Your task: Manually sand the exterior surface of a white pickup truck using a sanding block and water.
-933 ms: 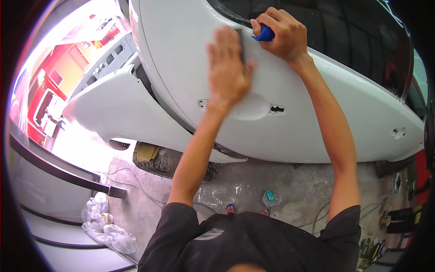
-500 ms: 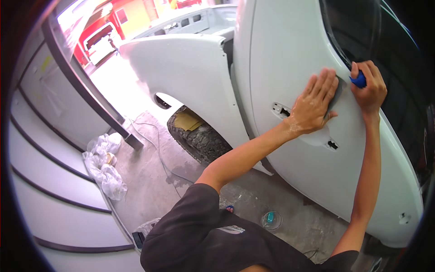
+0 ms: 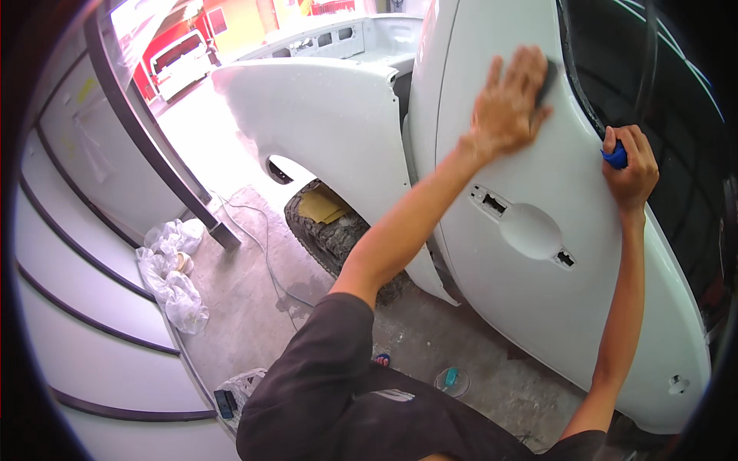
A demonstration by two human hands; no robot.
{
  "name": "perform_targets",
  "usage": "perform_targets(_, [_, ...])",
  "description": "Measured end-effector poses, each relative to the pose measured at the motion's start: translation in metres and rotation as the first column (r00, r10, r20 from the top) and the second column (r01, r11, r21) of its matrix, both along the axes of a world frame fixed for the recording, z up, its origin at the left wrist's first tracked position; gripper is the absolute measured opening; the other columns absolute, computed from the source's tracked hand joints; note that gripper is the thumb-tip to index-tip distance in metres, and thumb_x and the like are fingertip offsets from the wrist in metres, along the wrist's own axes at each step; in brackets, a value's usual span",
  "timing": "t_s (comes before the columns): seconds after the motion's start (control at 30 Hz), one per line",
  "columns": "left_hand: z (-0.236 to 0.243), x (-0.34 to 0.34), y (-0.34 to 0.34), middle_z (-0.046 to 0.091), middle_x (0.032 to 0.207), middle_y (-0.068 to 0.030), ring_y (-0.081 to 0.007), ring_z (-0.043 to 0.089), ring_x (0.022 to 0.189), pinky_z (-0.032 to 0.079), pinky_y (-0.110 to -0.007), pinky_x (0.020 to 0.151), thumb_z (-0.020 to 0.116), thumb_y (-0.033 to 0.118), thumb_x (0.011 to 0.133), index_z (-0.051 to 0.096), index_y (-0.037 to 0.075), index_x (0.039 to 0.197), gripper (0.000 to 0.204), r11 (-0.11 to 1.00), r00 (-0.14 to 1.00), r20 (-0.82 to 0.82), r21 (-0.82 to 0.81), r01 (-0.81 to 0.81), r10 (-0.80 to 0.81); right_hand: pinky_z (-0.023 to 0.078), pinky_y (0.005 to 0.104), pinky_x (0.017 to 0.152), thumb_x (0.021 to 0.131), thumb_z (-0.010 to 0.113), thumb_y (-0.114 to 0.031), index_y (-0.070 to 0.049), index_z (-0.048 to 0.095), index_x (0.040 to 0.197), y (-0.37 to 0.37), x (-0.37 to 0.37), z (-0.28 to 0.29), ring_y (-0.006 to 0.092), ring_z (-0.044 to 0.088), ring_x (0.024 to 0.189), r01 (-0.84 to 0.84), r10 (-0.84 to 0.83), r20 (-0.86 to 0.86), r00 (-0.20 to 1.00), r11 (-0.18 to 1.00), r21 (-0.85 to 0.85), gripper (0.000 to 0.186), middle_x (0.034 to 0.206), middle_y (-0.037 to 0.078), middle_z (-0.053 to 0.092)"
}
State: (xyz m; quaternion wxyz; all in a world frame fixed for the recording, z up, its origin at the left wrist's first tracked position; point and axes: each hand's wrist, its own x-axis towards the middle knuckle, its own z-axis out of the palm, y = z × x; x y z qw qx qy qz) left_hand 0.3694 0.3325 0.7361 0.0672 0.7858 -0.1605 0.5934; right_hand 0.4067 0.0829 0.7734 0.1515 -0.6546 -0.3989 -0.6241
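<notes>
High on the pale grey-white car door (image 3: 492, 253), my left hand (image 3: 507, 104) lies flat with its fingers stretched, pressing a dark grey sheet (image 3: 548, 80) that looks like sandpaper. Only the sheet's right edge shows beside the fingers; the rest is under the hand. Whitish wet residue marks the wrist. My right hand (image 3: 632, 167) is closed around a small bright blue object (image 3: 616, 157) at the lower window edge, mostly hidden by the fingers; its kind is unclear. Below the left hand are the door's handle recess (image 3: 532, 232) and two cut-outs.
A detached-looking panel (image 3: 307, 100) stands left of the door, over a tyre (image 3: 330, 234). On the floor are a clear tub (image 3: 452, 382) with a teal block, a cable (image 3: 269, 253) and crumpled plastic (image 3: 173, 276). A metal post (image 3: 146, 123) rises at left.
My left hand has slid up the door with the grey sheet, uncovering the handle recess. My right hand still grips the blue object at the window edge. The view has shifted slightly.
</notes>
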Motion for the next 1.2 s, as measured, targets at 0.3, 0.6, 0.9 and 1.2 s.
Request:
perform_targets(0.3, [-0.060,-0.021,-0.055,0.027,0.164,-0.0265,-0.0427,0.020,0.155,0.019,-0.053,0.125,0.065,0.041,0.092,0.027,-0.007,0.157,0.089,0.981,0.963,-0.195,0.017,0.194,-0.187,0.053,0.0367,0.065,0.093,0.071,-0.018,-0.008,0.067,0.083,-0.004,-0.005,0.001,0.0247,0.066,0.074,0.038,-0.038,0.000,0.999,0.999,0.000,0.015,0.081,0.004,0.064])
perform_targets(0.6, [-0.054,-0.024,-0.077,0.019,0.166,-0.0294,-0.0449,0.012,0.156,0.012,-0.053,0.127,0.066,0.036,0.091,0.020,-0.010,0.158,0.093,0.969,0.968,-0.163,-0.191,0.157,-0.189,0.053,0.0373,0.065,0.093,0.071,-0.017,-0.009,0.066,0.082,-0.003,-0.007,-0.002,0.0249,0.065,0.073,0.020,-0.020,0.003,1.000,0.999,0.029,0.015,0.081,0.004,0.064])
perform_targets(0.9, [0.027,0.010,-0.015,0.024,0.165,-0.0269,-0.0424,0.017,0.155,0.014,-0.054,0.126,0.056,0.033,0.100,0.021,-0.008,0.158,0.079,0.972,0.996,0.004,-0.219,-0.087,0.090,0.052,0.0381,0.065,0.093,0.070,-0.019,-0.009,0.065,0.081,0.007,-0.011,0.000,0.0246,0.065,0.074,-0.008,0.010,-0.031,0.999,0.999,0.039,0.017,0.080,0.004,0.063])
perform_targets(1.2, [-0.006,-0.005,-0.021,0.020,0.166,-0.0286,-0.0429,0.014,0.156,0.013,-0.055,0.126,0.061,0.038,0.096,0.017,-0.008,0.159,0.089,0.992,0.994,-0.102,-0.116,-0.052,0.040,0.052,0.0378,0.064,0.093,0.070,-0.019,-0.009,0.066,0.081,0.003,-0.010,0.002,0.0243,0.065,0.074,-0.017,0.018,-0.018,1.000,1.000,0.025,0.016,0.080,0.003,0.063])
